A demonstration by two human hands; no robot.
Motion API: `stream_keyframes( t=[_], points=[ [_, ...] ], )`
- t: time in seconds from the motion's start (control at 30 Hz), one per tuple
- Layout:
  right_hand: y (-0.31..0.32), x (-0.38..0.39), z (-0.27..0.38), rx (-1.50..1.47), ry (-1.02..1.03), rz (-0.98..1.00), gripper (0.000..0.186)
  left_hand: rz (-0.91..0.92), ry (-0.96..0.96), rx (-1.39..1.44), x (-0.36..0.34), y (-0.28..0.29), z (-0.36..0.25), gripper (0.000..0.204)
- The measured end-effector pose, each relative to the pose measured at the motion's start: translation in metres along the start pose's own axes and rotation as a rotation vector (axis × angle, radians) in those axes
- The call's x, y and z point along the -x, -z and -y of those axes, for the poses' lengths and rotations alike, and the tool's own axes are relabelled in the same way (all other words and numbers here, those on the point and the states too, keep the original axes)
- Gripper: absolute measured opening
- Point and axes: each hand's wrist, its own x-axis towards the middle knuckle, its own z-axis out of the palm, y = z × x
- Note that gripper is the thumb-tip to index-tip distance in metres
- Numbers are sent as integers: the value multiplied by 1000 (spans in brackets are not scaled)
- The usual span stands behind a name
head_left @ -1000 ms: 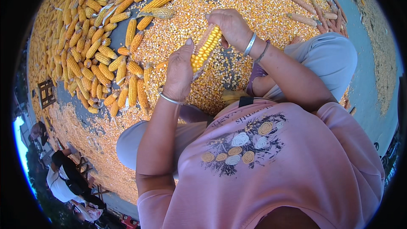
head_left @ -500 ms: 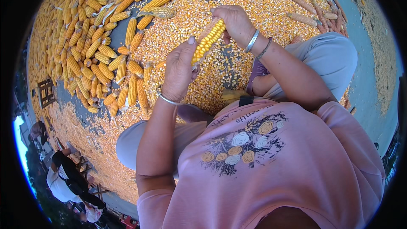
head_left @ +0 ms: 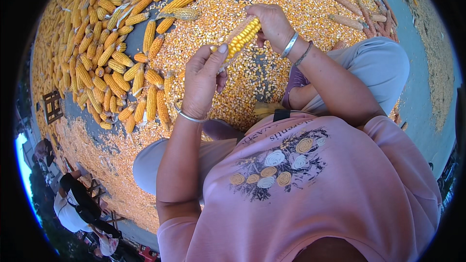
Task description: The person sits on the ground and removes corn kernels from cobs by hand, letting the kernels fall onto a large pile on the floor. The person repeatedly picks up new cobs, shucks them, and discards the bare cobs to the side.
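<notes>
Between my two hands, a partly shelled corn cob point(head_left: 244, 35) slants upward to the right. Its side toward me carries rows of yellow kernels, while a strip along its upper left is bare. My left hand point(head_left: 204, 75) is closed on the lower end, its thumb pressed against the kernels. Around the upper end my right hand point(head_left: 272, 25) is wrapped, with some fingers hidden behind the cob. Beneath both hands lies a thick spread of loose corn kernels point(head_left: 213, 24).
Whole yellow ears point(head_left: 104, 63) are heaped at the left. Stripped cobs point(head_left: 345, 21) lie at the upper right on a grey-green sheet point(head_left: 421, 82). My bent legs flank the kernels. At the lower left, a person in a white top point(head_left: 68, 213) is near a wooden stool point(head_left: 99, 190).
My left thumb has shifted up and right along the cob, and the fingers have loosened slightly. The bare strip shows more. My right hand has moved slightly.
</notes>
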Motion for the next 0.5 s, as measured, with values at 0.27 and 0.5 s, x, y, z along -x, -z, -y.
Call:
stream_keyframes(
  t=[0.27, 0.5],
  points=[
    [-10, 6, -7, -38, -52, -57, 37, -138, -68, 173, -2, -1, 1, 25],
    [-15, 15, -4, 24, -94, -32, 44, -182, 23, 276, -5, 11, 0, 27]
  ],
)
